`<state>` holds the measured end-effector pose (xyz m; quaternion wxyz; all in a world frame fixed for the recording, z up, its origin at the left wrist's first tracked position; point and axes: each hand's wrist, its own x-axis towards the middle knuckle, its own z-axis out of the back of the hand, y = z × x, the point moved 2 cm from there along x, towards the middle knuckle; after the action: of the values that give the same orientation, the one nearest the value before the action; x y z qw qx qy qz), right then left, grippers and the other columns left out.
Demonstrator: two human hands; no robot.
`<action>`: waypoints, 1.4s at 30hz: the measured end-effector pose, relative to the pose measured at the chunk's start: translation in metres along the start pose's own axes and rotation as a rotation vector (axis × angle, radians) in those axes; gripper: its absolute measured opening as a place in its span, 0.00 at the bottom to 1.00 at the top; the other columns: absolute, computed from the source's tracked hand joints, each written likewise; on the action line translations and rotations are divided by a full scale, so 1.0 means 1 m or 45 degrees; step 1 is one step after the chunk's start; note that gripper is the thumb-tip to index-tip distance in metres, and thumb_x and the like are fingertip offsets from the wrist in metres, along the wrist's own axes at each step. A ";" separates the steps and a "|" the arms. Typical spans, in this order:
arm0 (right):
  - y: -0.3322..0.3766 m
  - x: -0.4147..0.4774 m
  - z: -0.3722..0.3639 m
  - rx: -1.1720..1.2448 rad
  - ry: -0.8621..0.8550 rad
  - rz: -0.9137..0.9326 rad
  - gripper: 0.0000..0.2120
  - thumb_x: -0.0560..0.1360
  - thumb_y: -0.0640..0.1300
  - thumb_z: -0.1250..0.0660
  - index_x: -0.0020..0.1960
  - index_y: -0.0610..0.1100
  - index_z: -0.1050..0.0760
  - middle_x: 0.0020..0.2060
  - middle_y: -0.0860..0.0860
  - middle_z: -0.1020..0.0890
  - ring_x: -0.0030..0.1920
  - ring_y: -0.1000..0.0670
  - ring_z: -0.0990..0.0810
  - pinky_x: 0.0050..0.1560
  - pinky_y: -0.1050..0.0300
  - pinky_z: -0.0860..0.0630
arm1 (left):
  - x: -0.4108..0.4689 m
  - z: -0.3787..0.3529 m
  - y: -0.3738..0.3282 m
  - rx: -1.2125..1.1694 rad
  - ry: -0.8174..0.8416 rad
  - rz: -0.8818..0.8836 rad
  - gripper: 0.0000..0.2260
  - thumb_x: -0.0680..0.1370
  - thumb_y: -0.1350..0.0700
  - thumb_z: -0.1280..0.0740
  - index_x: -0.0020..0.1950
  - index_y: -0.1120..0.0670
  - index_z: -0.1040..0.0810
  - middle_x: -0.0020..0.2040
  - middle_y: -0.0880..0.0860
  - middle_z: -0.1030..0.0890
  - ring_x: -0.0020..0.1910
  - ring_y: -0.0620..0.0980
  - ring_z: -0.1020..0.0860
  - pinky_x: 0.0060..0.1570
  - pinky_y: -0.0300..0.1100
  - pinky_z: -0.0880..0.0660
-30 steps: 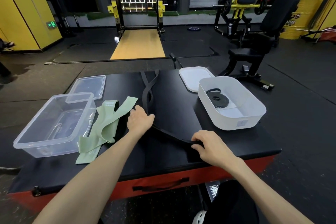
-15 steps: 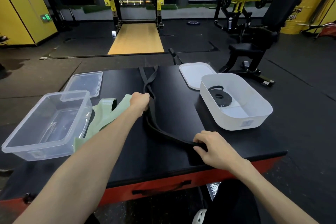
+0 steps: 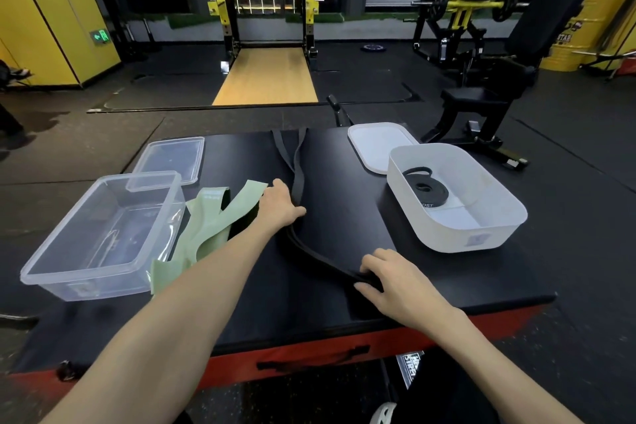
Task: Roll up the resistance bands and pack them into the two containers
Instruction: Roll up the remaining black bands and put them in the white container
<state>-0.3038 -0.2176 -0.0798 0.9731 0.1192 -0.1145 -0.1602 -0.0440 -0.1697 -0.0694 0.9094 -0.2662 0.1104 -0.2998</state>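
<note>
left hand (image 3: 280,205) grips black band (image 3: 311,254) | right hand (image 3: 395,281) pinches its end — near table (image 3: 447,306) edge

In front of you is a low padded platform (image 3: 344,210) with a black top and a red front side. On its left part stands a clear container (image 3: 103,281), and just behind it a clear lid (image 3: 168,158) lies flat. Beside the container lie pale green bands (image 3: 206,227), loosely crossed. A long black band (image 3: 320,260) runs from the far edge to the near middle. On the right stands a white container (image 3: 447,238), with a white lid (image 3: 375,145) flat behind it.
</note>
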 end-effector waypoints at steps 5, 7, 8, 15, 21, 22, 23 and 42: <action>0.007 0.003 0.005 -0.057 0.001 -0.015 0.08 0.77 0.51 0.37 0.47 0.46 0.27 0.39 0.54 0.29 0.44 0.48 0.26 0.40 0.59 0.38 | 0.003 0.001 0.010 -0.258 -0.079 0.161 0.17 0.75 0.57 0.35 0.30 0.55 0.38 0.28 0.52 0.35 0.31 0.51 0.34 0.29 0.41 0.37; 0.011 0.004 0.006 -0.049 0.003 -0.019 0.08 0.75 0.50 0.36 0.44 0.46 0.28 0.38 0.53 0.29 0.42 0.47 0.26 0.38 0.58 0.37 | 0.006 -0.002 0.014 -0.370 -0.086 0.172 0.19 0.76 0.57 0.35 0.30 0.53 0.43 0.28 0.51 0.40 0.28 0.50 0.39 0.30 0.41 0.40; 0.013 0.003 0.005 -0.042 0.000 -0.018 0.08 0.74 0.50 0.36 0.43 0.46 0.29 0.37 0.53 0.29 0.41 0.47 0.26 0.37 0.58 0.37 | 0.008 -0.006 0.014 -0.446 -0.058 0.182 0.19 0.76 0.55 0.34 0.31 0.53 0.42 0.29 0.51 0.39 0.28 0.50 0.40 0.31 0.41 0.39; 0.031 -0.004 -0.002 -0.036 -0.029 -0.036 0.09 0.72 0.47 0.36 0.40 0.44 0.34 0.37 0.52 0.32 0.38 0.50 0.34 0.35 0.56 0.34 | 0.010 -0.022 0.003 -0.965 0.090 0.371 0.19 0.69 0.48 0.25 0.55 0.55 0.20 0.54 0.54 0.18 0.54 0.54 0.21 0.59 0.51 0.24; 0.042 -0.006 0.004 -0.076 -0.024 -0.063 0.08 0.77 0.44 0.42 0.43 0.44 0.41 0.33 0.53 0.37 0.38 0.48 0.35 0.38 0.57 0.40 | -0.007 -0.003 -0.022 -1.300 0.408 0.420 0.11 0.82 0.53 0.39 0.48 0.59 0.23 0.44 0.57 0.20 0.41 0.55 0.21 0.44 0.49 0.22; 0.044 -0.006 0.007 -0.090 -0.034 -0.069 0.08 0.77 0.43 0.43 0.43 0.44 0.42 0.32 0.54 0.38 0.37 0.47 0.35 0.37 0.56 0.40 | -0.007 -0.002 -0.024 -1.348 0.439 0.428 0.11 0.82 0.52 0.40 0.50 0.58 0.24 0.44 0.56 0.21 0.40 0.54 0.22 0.43 0.50 0.22; 0.045 -0.006 0.008 -0.099 -0.043 -0.084 0.07 0.77 0.42 0.44 0.43 0.44 0.42 0.31 0.53 0.38 0.35 0.45 0.35 0.36 0.55 0.41 | -0.005 -0.001 -0.023 -1.381 0.478 0.437 0.12 0.82 0.50 0.41 0.53 0.58 0.25 0.45 0.56 0.21 0.40 0.54 0.23 0.41 0.50 0.23; 0.070 -0.030 0.001 0.157 -0.106 -0.280 0.16 0.77 0.51 0.35 0.53 0.47 0.42 0.46 0.52 0.34 0.42 0.50 0.34 0.42 0.60 0.37 | -0.001 -0.024 -0.029 -1.866 0.358 0.579 0.12 0.84 0.58 0.48 0.63 0.64 0.34 0.48 0.58 0.18 0.22 0.46 0.24 0.22 0.34 0.30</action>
<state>-0.3118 -0.1434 -0.0654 0.9349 0.1839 -0.1506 -0.2635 -0.0672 -0.1990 -0.0736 0.5182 -0.7294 0.4465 0.0127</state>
